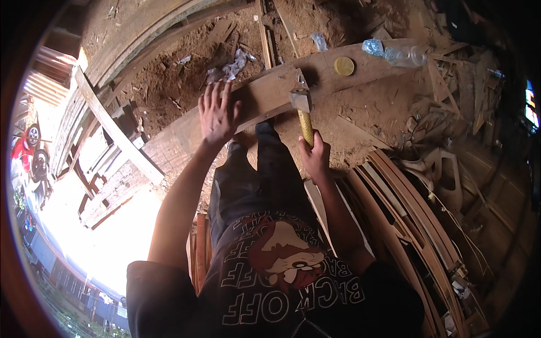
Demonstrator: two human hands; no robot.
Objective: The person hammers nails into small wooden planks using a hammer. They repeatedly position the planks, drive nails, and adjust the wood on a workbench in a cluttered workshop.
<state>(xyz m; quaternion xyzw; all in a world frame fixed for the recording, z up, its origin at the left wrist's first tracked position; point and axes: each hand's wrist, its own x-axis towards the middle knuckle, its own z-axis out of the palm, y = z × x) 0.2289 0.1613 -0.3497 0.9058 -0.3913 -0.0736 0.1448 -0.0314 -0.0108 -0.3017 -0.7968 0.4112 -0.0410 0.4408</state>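
My right hand (pixel 315 153) grips the yellow patterned handle of a hammer (pixel 301 101). The hammer's metal head is over the right end of a short wooden board (pixel 270 91). That board lies along a long wooden plank (pixel 325 80), and small nail-like bits show near its end. At the left part of the board is my left hand (pixel 218 112), palm down with fingers apart and holding nothing. A round yellow lid (pixel 344 66) rests on the plank, to the right of the hammer head. Farther right on the plank lies a clear plastic jar (pixel 405 56) with a blue plastic bag (pixel 373 47) at its end.
Sawdust and wood scraps cover the ground. Long wood strips (pixel 405 203) are stacked at my right, near a plastic chair (pixel 446 169). A narrow board (pixel 118 126) slants across timbers at the left. Crumpled plastic (pixel 236 63) lies beyond my left hand. A red motorcycle (pixel 25 152) stands outside.
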